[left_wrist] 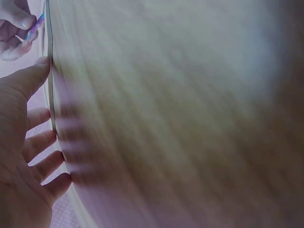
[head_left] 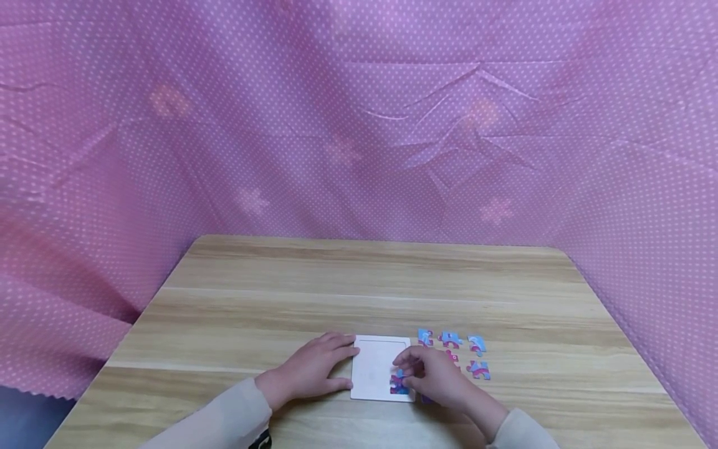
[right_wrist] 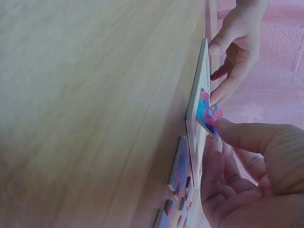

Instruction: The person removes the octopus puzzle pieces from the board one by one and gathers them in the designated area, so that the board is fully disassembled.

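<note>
A white puzzle tray [head_left: 371, 369] with a raised rim lies flat in front of me. My right hand [head_left: 437, 377] pinches a blue, pink and purple jigsaw piece [right_wrist: 207, 114] between thumb and fingers, over the tray's lower right corner. In the right wrist view the piece stands tilted, one edge down at the tray. My left hand [head_left: 314, 369] lies at the tray's left side, thumb and fingertips touching its edge, fingers spread in the left wrist view. Right of the tray lie several loose jigsaw pieces [head_left: 450, 339], some partly hidden by the right hand.
The wooden table [head_left: 252, 299] has light grain and rounded far corners. A pink dotted cloth [head_left: 359, 125] hangs behind it and along both sides. One loose piece [head_left: 478, 370] lies just beyond the right hand.
</note>
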`<state>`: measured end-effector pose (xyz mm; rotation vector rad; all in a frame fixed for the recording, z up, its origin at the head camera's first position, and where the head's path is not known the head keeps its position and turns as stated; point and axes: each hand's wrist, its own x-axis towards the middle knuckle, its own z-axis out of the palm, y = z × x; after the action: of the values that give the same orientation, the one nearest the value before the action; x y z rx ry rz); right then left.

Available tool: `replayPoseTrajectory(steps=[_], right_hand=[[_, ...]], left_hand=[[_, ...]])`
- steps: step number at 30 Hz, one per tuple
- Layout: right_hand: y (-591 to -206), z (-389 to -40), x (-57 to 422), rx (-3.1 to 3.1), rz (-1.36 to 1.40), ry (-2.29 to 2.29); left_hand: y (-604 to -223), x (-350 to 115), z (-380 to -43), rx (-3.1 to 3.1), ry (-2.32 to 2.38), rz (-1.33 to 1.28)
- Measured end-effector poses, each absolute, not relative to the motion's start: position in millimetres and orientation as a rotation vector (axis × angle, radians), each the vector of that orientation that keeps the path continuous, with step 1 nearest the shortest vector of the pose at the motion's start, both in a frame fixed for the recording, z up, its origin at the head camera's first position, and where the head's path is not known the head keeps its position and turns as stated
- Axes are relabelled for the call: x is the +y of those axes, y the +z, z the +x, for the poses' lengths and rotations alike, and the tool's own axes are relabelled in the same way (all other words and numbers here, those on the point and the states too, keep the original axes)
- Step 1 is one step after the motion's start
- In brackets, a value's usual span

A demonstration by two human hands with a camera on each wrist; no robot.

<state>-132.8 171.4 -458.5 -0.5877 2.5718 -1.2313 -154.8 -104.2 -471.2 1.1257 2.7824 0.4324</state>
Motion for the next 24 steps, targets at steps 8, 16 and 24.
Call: replayPoseTrajectory(steps=[8,16,24], right_hand=[[-460,-131,175,2.58,-0.593,-1.172],[-460,-132,181,2.525,-0.621,-1.254],[-459,-128,204,2.472,-0.622,-1.384]], left_hand=[[-471,-103,-155,2.777,0.417,1.103],[-473,-104,-154,2.786,0.418,1.121],[-473,-105,-153,2.795,0.426,1.149]])
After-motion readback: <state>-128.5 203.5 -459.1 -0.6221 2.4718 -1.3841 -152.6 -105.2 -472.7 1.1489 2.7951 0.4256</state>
